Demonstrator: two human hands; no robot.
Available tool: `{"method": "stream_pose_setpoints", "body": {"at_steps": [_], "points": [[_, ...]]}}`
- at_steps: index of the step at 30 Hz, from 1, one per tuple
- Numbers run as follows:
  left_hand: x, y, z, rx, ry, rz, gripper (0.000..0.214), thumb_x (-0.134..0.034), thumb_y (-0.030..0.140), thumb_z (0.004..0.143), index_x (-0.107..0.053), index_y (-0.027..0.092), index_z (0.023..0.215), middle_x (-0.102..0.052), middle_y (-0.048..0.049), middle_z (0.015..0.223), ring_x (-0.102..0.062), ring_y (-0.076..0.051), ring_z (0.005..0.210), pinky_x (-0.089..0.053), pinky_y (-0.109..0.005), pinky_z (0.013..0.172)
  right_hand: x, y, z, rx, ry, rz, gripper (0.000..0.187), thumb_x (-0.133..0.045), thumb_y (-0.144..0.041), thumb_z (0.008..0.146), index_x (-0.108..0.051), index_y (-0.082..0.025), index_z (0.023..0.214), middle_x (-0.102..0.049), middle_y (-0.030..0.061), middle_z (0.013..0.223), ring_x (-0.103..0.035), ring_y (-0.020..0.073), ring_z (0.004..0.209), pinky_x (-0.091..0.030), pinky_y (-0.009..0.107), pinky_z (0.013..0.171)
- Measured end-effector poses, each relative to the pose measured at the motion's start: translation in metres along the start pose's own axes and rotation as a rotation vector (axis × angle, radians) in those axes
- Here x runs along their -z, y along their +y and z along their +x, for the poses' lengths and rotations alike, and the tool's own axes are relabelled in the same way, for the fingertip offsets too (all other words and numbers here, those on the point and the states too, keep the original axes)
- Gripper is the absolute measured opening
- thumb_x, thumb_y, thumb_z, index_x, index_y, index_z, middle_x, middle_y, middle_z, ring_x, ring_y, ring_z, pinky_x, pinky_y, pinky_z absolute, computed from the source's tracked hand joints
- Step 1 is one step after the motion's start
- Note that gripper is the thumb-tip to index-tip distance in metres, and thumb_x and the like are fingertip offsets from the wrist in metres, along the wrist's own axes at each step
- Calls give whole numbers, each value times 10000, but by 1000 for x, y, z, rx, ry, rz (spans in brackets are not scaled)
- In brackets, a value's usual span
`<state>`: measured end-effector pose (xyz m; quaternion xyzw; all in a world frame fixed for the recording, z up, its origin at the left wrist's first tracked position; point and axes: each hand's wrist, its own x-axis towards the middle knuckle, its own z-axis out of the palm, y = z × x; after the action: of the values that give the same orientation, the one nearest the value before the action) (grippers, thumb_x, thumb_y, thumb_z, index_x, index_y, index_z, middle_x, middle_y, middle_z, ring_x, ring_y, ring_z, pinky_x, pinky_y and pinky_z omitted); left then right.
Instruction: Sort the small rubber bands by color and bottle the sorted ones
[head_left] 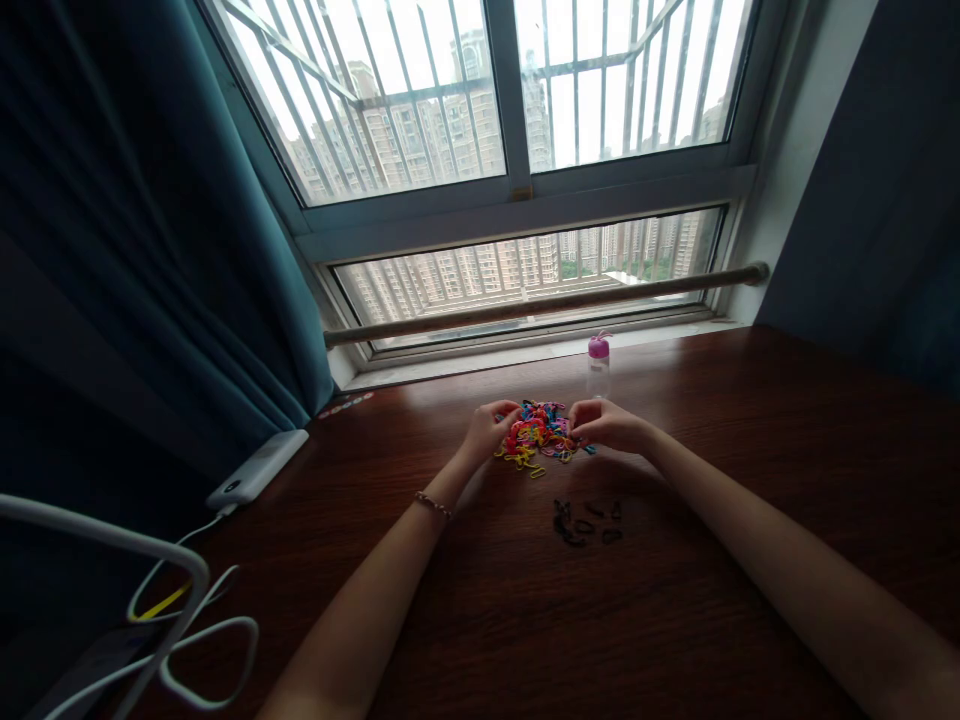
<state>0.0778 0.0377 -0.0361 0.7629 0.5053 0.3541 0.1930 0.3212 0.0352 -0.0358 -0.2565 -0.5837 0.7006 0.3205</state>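
A heap of small coloured elastic bands (538, 437) lies on the dark wooden table (675, 600), near the window. My left hand (489, 428) rests at the heap's left edge with its fingers curled into the bands. My right hand (604, 424) sits at the right edge, fingers pinched together on the bands. Which band each hand grips is too small to tell. A few black bands (585, 523) lie apart, closer to me. A thin bracelet (433, 504) circles my left wrist.
A small clear bottle with a pink cap (598, 364) stands behind the heap by the window sill. A white power bank (257, 467) with white cables (172, 620) lies at the left. A teal curtain (150, 250) hangs on the left.
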Motion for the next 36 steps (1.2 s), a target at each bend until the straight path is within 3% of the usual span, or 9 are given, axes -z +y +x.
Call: {"method": "stream_pose_setpoints", "body": {"at_steps": [2, 5, 8, 13, 19, 21, 27, 33, 36], "points": [[2, -18, 0, -21, 155, 193, 306, -421, 353, 833, -622, 155, 950, -635, -86, 986, -540, -216, 967, -408, -382, 870, -11, -10, -4, -110, -273, -156, 246, -734, -214, 559, -646, -115, 767, -670, 35, 737, -617, 124, 667, -478, 208, 598], [0, -40, -2, 2, 107, 413, 323, -367, 381, 857, -571, 248, 1069, -534, -42, 1207, -313, -270, 1232, -177, -557, 1003, -24, -19, -6, -179, -484, -327, 317, -720, -226, 573, -680, -123, 870, -681, 63, 868, -617, 153, 794, -476, 229, 709], [-4, -50, -3, 56, -17, 498, 394, -276, 448, 873, -479, 322, 1186, -428, 0, 1318, -146, -293, 1304, -12, -643, 976, -25, -20, -6, -136, -403, -326, 339, -694, -263, 611, -679, -125, 921, -678, 75, 897, -614, 154, 804, -477, 215, 682], [-7, -52, 1, 66, -139, 503, 441, -176, 481, 879, -387, 383, 1254, -383, 32, 1349, -98, -299, 1314, 48, -661, 951, -13, -14, -6, -49, -171, -221, 266, -663, -252, 656, -685, -110, 880, -684, 78, 835, -617, 118, 712, -472, 177, 591], [-6, -52, 0, 46, -156, 498, 421, -175, 459, 887, -416, 403, 1227, -427, 38, 1315, -162, -294, 1295, 8, -660, 957, -14, -13, -7, -263, -506, -191, 404, -714, -162, 583, -651, -123, 980, -650, 103, 1004, -600, 193, 929, -492, 217, 700], [-5, -53, 1, 45, -151, 495, 417, -175, 454, 889, -447, 407, 1201, -448, 39, 1296, -180, -289, 1285, -3, -657, 959, -15, -14, -7, -280, -527, -192, 443, -714, -171, 588, -632, -133, 1022, -633, 107, 1047, -578, 211, 982, -495, 222, 704], [-5, -56, 3, 71, -162, 461, 430, -160, 447, 893, -522, 402, 1122, -473, 58, 1258, -231, -266, 1244, 20, -632, 973, -10, -12, -6, -196, -374, -174, 412, -713, -239, 607, -641, -120, 994, -636, 120, 1031, -587, 214, 960, -494, 237, 700], [-5, -58, 3, 26, -76, 428, 390, -237, 439, 885, -518, 350, 1142, -478, 13, 1247, -276, -271, 1198, -20, -626, 974, -1, 7, 10, 178, 306, -84, 286, -661, -387, 648, -669, -131, 778, -684, 78, 801, -634, 176, 760, -492, 307, 746], [-5, -59, 2, -16, 13, 439, 370, -302, 413, 877, -520, 291, 1150, -486, -26, 1239, -314, -272, 1171, -84, -611, 977, 10, 20, 16, 297, 508, -207, 287, -615, -421, 675, -674, -151, 754, -683, 71, 803, -626, 188, 778, -481, 323, 767]]}}
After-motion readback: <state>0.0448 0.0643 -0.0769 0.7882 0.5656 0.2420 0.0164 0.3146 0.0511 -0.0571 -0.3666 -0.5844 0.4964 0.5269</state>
